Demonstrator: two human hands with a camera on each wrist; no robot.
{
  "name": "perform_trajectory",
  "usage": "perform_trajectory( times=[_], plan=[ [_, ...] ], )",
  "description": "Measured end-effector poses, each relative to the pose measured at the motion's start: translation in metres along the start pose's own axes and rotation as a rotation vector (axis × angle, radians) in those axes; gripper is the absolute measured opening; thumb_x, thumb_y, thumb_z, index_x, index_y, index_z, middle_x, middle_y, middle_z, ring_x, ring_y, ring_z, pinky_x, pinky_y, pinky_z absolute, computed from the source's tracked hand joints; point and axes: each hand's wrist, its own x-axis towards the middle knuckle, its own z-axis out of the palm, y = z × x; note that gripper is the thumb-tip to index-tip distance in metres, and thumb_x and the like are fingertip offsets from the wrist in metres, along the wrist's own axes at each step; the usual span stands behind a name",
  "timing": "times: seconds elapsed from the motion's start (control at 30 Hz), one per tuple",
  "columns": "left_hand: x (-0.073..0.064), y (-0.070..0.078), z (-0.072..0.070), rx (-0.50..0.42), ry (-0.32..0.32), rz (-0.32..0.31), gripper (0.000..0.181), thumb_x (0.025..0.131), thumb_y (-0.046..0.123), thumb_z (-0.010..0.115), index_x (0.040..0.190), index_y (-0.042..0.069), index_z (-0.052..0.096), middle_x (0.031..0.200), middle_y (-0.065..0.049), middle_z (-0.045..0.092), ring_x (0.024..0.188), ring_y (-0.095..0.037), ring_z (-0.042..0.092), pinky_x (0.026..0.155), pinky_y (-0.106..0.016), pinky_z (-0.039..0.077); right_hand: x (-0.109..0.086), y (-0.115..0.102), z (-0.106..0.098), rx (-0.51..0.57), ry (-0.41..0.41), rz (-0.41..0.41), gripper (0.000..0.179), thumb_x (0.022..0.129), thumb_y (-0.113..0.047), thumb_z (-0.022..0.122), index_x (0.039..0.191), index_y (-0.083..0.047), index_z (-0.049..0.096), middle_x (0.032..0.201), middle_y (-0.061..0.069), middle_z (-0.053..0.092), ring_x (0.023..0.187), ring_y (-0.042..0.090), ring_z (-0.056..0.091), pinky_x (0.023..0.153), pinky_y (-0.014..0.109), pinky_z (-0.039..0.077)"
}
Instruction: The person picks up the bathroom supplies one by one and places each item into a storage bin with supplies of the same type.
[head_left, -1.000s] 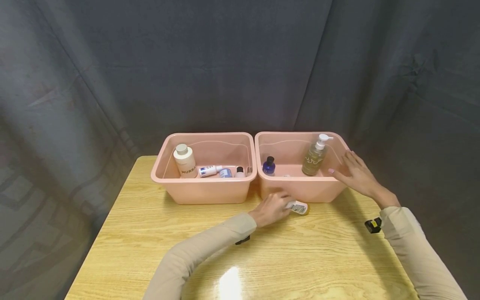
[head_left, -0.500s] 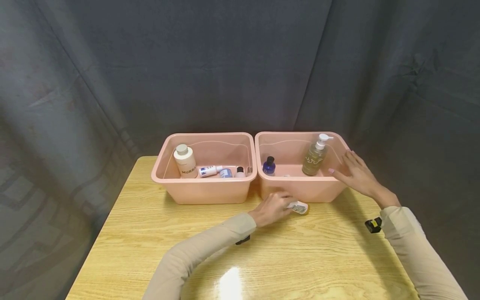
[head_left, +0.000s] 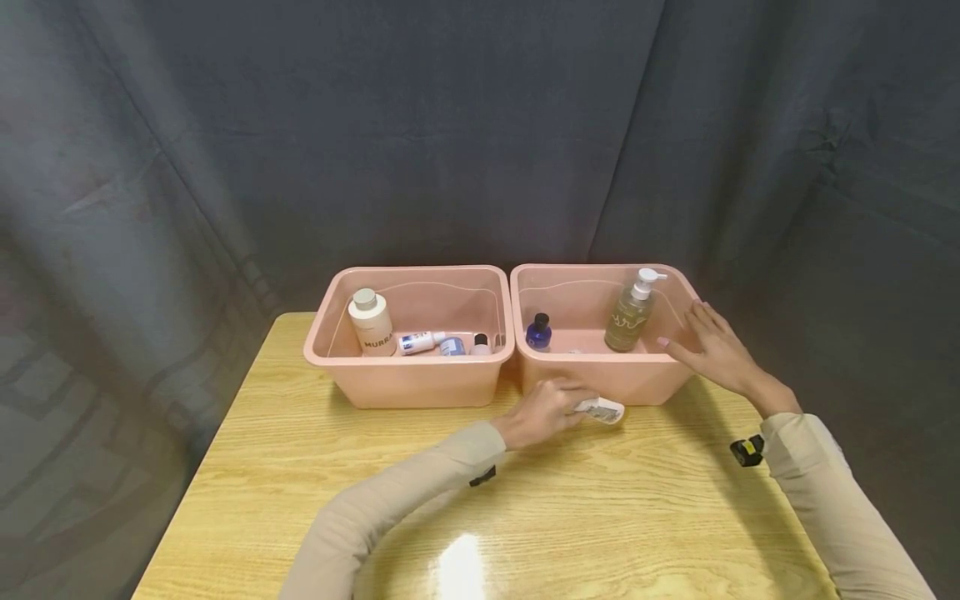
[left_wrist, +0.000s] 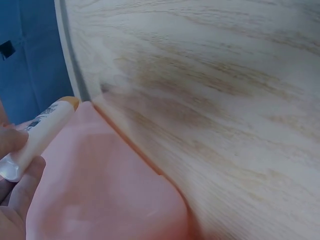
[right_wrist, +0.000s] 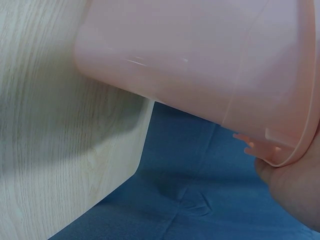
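My left hand (head_left: 550, 410) pinches a small white bottle (head_left: 604, 410) between thumb and fingers, in front of the right pink bin (head_left: 592, 375). Grey print and an amber-coloured end show on this bottle (left_wrist: 45, 127) in the left wrist view, where it lies slantwise over the bin's wall. My right hand (head_left: 720, 350) rests on that bin's right rim, fingers extended and thumb pointing inward. Inside the bin stand a dark blue bottle (head_left: 538, 332) with a black cap and an olive pump bottle (head_left: 630, 317) with a white pump. The front wall hides part of its floor.
Beside it stands a left pink bin (head_left: 416, 383) with a large white bottle (head_left: 371, 323), a small white-and-blue bottle (head_left: 417, 342), a blue container (head_left: 452, 346) and a black-capped bottle (head_left: 480, 344). Both bins are on a wooden table (head_left: 600, 517) before a grey curtain (head_left: 450, 125).
My left hand has shifted slightly up and the white bottle a little to the right, and its amber end no longer shows in the head view. My right hand has stayed on the rim.
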Motion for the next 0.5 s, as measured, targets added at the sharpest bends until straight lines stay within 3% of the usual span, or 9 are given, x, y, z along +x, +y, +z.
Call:
perform_trajectory(
  times=[0.5],
  plan=[
    [0.0026,0.004,-0.0113,-0.214,0.019,-0.004,0.04,0.085,0.001,0.076,0.123,-0.004,0.066,0.126,-0.023,0.063,0.094,-0.019,0.072,0.073,-0.006,0.048,0.0014,0.0013,0.0004,-0.012,0.008,-0.019,0.087,0.098,-0.048,0.054,0.15,0.014,0.02,0.16,0.029,-0.002,0.148,0.042,-0.007,0.111,0.069,0.003]
  ],
)
